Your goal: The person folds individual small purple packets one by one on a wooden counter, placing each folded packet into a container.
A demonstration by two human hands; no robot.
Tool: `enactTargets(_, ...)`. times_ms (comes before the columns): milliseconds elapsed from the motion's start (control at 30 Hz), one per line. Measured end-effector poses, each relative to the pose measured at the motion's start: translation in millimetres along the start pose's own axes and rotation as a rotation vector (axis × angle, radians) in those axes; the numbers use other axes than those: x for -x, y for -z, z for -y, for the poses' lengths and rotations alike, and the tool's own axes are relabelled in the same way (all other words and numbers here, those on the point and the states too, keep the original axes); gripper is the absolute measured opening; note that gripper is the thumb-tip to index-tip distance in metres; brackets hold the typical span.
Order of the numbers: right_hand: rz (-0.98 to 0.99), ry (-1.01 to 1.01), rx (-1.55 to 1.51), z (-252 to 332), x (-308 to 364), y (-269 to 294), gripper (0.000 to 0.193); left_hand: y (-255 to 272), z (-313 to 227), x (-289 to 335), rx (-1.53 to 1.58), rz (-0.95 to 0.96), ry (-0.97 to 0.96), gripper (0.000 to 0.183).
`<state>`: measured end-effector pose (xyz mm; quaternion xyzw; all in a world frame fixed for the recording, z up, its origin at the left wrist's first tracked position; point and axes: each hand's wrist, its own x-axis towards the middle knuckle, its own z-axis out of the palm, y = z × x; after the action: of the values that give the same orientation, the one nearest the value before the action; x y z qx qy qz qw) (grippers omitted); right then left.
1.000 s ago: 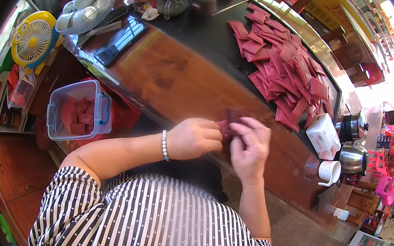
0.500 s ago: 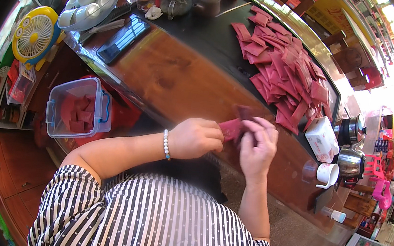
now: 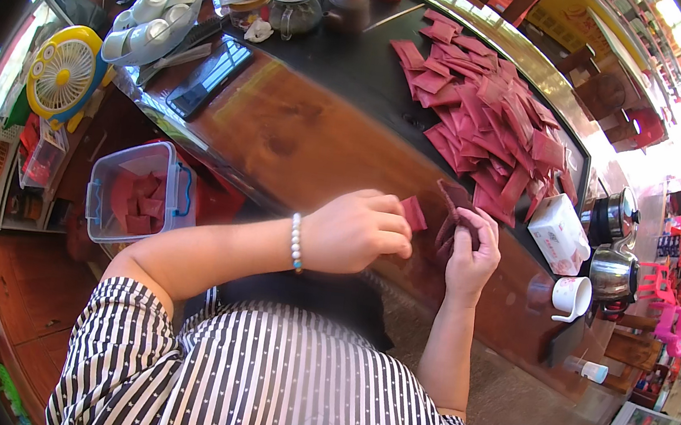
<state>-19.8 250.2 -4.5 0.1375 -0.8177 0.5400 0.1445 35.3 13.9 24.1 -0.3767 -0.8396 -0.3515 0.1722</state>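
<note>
Running diagonally from the upper left toward the lower right, a brown wooden table (image 3: 283,122) spans the middle of the frame before you. Your striped black-and-white shirt (image 3: 296,384) fills the bottom centre. At the top centre, a black panel (image 3: 356,72) covers the far part of the table; on its right side lies a large, overlapping heap of flat pinkish-red packets (image 3: 486,112). Left of centre, beside the table, is a clear plastic tub (image 3: 104,194) with blue handles, holding several more reddish packets (image 3: 145,205).

Your left hand (image 3: 362,232) is at the centre, palm side down, fingers curled inward. A yellow-and-blue fan (image 3: 62,76) stands at the upper left, and a dark smartphone (image 3: 204,79) lies on the table to its right. Your right hand (image 3: 473,249), right of centre, is raised, its thumb and fingers closed around dark maroon flat pieces (image 3: 455,199) that fan upward. At the right, beside the heap, sits a white tissue box (image 3: 556,235), with a white mug (image 3: 570,297) below it.

Smallest, one pinkish-red packet (image 3: 413,213) shows between your hands, just beside the left fingertips; you cannot tell from this view whether those fingers grip it.
</note>
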Motion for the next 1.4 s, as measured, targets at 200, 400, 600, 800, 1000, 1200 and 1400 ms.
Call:
enactTargets(200,0.019,0.010,-0.009,-0.1,0.2,0.5,0.021,-5.3,33.9,-37.1,-0.081,0.318,-0.199,0.007)
enactTargets(400,0.027,0.007,-0.015,2.4,0.0,0.0,0.022,25.1,60.1,-11.7,0.034,0.305,0.108,0.032)
enactTargets(600,0.021,0.046,0.049,8.2,-0.6,-2.5,0.024,11.6,44.2,27.9,0.022,0.028,0.261,0.030)
enactTargets(800,0.322,0.367,0.265,42.9,3.0,-43.4,0.020,12.1,41.3,31.9,-0.009,0.019,0.309,0.032)
enactTargets(1000,0.319,0.290,0.430,26.6,1.9,-12.6,0.015,9.5,40.5,33.7,-0.023,-0.028,0.286,0.032)
enactTargets(1200,0.131,0.073,0.263,13.5,4.8,12.1,0.019,13.4,37.8,30.7,-0.022,-0.016,0.317,0.037)
enactTargets(1400,0.375,0.278,0.306,43.0,12.3,-27.9,0.018,10.4,38.2,33.1,-0.054,-0.040,0.327,0.039)
